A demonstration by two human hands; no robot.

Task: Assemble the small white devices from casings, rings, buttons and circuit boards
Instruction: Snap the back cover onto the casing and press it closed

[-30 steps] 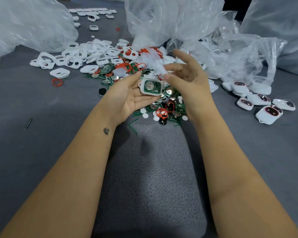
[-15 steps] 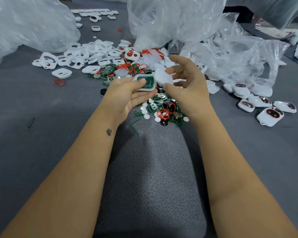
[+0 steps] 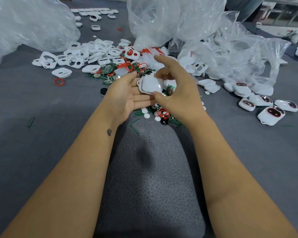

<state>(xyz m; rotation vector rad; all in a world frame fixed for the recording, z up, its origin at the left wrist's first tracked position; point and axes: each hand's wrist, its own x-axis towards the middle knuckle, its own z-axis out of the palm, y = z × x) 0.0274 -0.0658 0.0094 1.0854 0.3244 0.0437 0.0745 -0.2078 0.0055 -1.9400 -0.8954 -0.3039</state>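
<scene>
The work surface is a grey felt-like cloth [image 3: 24, 103] that covers all the table, and near the person there is a darker grey pad [image 3: 150, 177] with a pebbled texture, between the two forearms. At the far right edge a bit of the room shows, with something like a pale shelf or window frame, too blurred to tell.

Big clear plastic bags lie on the far side: one bag at the far left [image 3: 29, 23], one in the far middle [image 3: 162, 19], and a crumpled one at the right [image 3: 239, 57]. In front of them is a heap of white casings [image 3: 93, 54] with oval holes, mixed with red rings [image 3: 127, 66] and green circuit boards [image 3: 100, 75]. One red ring [image 3: 59, 81] lies alone at the left, and small white round buttons [image 3: 146, 115] lie just near the hands. At the right stands a group of finished white devices [image 3: 272, 115] with dark red windows. A thin dark green strip [image 3: 30, 122] lies alone at the near left.

The left hand [image 3: 126, 98] is palm up with straight fingers, and a white casing [image 3: 150, 85] rests on them. The right hand [image 3: 177, 93] curls over this casing, thumb at its near edge and fingers at its far edge, so it pinches it. The hands hide part of the heap behind them.
</scene>
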